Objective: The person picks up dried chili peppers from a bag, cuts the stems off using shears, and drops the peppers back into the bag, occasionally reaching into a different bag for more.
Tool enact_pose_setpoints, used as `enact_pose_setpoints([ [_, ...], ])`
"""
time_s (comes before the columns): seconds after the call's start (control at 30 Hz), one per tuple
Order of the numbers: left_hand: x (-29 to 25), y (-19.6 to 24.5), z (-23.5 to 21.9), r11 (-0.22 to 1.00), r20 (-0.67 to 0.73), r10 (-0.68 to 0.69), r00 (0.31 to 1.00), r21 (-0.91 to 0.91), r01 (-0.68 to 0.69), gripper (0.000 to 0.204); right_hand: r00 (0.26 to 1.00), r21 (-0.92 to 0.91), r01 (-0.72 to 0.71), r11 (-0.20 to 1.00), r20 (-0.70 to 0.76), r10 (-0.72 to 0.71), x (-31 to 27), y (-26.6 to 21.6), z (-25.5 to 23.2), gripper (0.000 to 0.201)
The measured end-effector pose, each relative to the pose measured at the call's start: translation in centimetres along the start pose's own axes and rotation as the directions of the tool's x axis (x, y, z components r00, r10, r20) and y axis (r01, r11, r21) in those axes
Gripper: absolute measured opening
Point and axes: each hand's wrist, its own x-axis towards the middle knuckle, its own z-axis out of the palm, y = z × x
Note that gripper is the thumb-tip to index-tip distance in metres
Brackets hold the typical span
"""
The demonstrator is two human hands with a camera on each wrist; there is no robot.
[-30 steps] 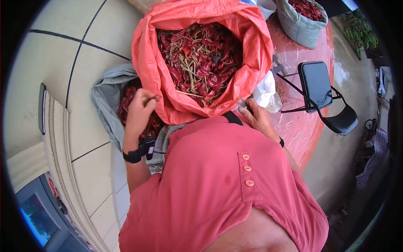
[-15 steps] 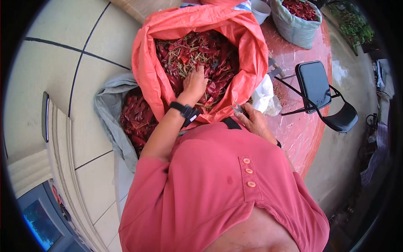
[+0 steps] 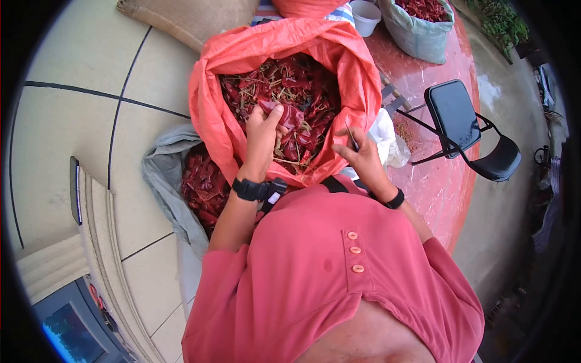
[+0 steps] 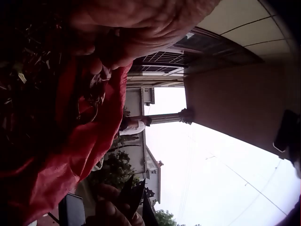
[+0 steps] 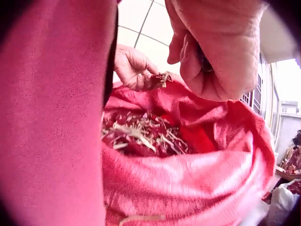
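Observation:
A wide-mouthed red sack [image 3: 212, 78] stands in front of me, filled with dried red chillies [image 3: 318, 85] and cut stems. Over its opening my left hand [image 3: 260, 142] pinches a few dried chillies [image 3: 289, 116], their stem ends [image 5: 163, 79] pointing towards the right hand in the right wrist view. My right hand [image 3: 363, 160], at the sack's right rim, grips small scissors [image 3: 351, 138]. Their dark blades [image 4: 135, 192] stand apart in the left wrist view. A gap separates the blades from the chillies.
To the left, a grey sack [image 3: 163, 157] holds more red chillies [image 3: 203, 184]. A black folding chair [image 3: 452, 115] stands right, beside a red-covered surface [image 3: 423, 199]. Behind are a white bucket [image 3: 366, 19], a pale green sack [image 3: 417, 33] of chillies and a burlap sack [image 3: 187, 18].
My left hand went from beside the grey sack into the red sack, then lifted chillies from it. The right hand has risen with the scissors from the near rim.

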Motion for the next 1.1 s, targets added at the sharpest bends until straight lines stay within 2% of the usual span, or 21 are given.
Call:
enact_pose_setpoints([
  [0.17,-1.2,0.2,0.9,0.939,0.067,-0.114,0.991,-0.318,0.13,0.015,0.96,0.228,0.275,0.934,-0.025,-0.277,3.4,-3.3,2.6,0.026],
  [0.27,-1.8,0.0,1.2,0.915,0.067,-0.147,0.987,-0.37,0.162,0.013,0.953,0.385,0.301,0.873,-0.092,-0.288,4.8,-1.9,4.2,0.02],
  [0.3,-1.9,0.0,1.1,0.899,0.081,-0.164,0.983,-0.399,0.183,0.014,0.941,0.352,0.338,0.873,-0.134,-0.31,5.1,-1.6,4.1,0.013],
  [0.4,-1.6,-0.3,0.7,0.903,0.153,-0.166,0.974,-0.374,0.213,0.016,0.953,0.345,0.293,0.892,-0.183,-0.242,5.4,-1.1,3.8,0.01],
  [0.43,-1.4,-0.9,0.2,0.944,0.114,-0.201,0.973,-0.244,0.224,0.037,0.936,0.271,0.332,0.903,-0.209,-0.281,5.6,-0.9,3.6,0.009],
  [0.47,-1.3,-1.4,0.3,0.998,-0.006,0.01,1.0,0.061,-0.009,0.046,0.898,0.169,0.409,0.897,-0.25,-0.362,5.7,-0.8,3.3,0.009],
  [0.5,-1.5,-1.1,0.9,0.902,-0.055,0.246,0.968,0.379,-0.208,0.055,0.851,0.064,0.478,0.876,-0.281,-0.444,5.7,-1.3,3.0,0.009],
  [0.53,-1.7,-0.6,1.3,0.67,-0.025,0.472,0.881,0.66,-0.341,0.064,0.795,-0.044,0.538,0.841,-0.303,-0.525,5.7,-1.8,2.7,0.009],
  [0.57,-2.0,0.3,0.9,0.581,0.171,0.438,0.883,0.695,-0.423,0.082,0.77,-0.098,0.555,0.826,-0.317,-0.554,5.5,-2.5,2.6,0.011],
  [0.67,-2.7,1.1,2.6,0.335,0.374,0.504,0.778,0.746,-0.576,0.077,0.82,-0.084,0.554,0.828,-0.114,-0.561,5.4,-2.8,2.3,0.013],
  [0.7,-2.3,0.8,2.8,0.348,0.44,0.484,0.756,0.697,-0.628,0.064,0.868,-0.031,0.492,0.87,-0.057,-0.493,5.2,-2.6,2.6,0.016],
  [0.8,-1.9,-0.6,2.9,0.568,0.379,0.35,0.856,0.641,-0.516,0.05,0.83,-0.136,0.547,0.826,-0.035,-0.556,4.7,-2.9,3.1,0.02],
  [0.83,-2.1,-0.7,3.0,0.535,0.372,0.434,0.821,0.627,-0.566,0.033,0.791,-0.158,0.602,0.783,-0.021,-0.612,4.5,-3.6,3.0,0.023],
  [0.93,-2.5,-1.3,2.6,0.574,0.382,0.278,0.881,0.67,-0.471,0.024,0.78,-0.352,0.607,0.712,0.095,-0.618,4.0,-3.4,3.0,0.024],
  [0.97,-2.3,-2.1,2.4,0.575,0.421,0.313,0.851,0.629,-0.523,0.012,0.734,-0.339,0.652,0.678,0.055,-0.677,4.3,-2.8,3.2,0.019],
  [1.03,-2.2,-2.4,1.9,0.613,0.477,0.271,0.836,0.584,-0.532,0.01,0.871,0.007,0.49,0.872,0.026,-0.49,4.5,-0.8,3.7,0.013],
  [1.07,-2.2,-2.5,1.5,0.632,0.505,0.251,0.826,0.561,-0.535,0.01,0.923,0.182,0.37,0.911,0.041,-0.383,4.5,0.0,3.9,0.011],
  [1.1,-2.7,-1.3,1.4,0.622,0.53,0.245,0.812,0.556,-0.551,0.018,0.975,0.367,0.127,0.922,0.126,-0.185,3.5,-2.3,3.1,0.007],
])
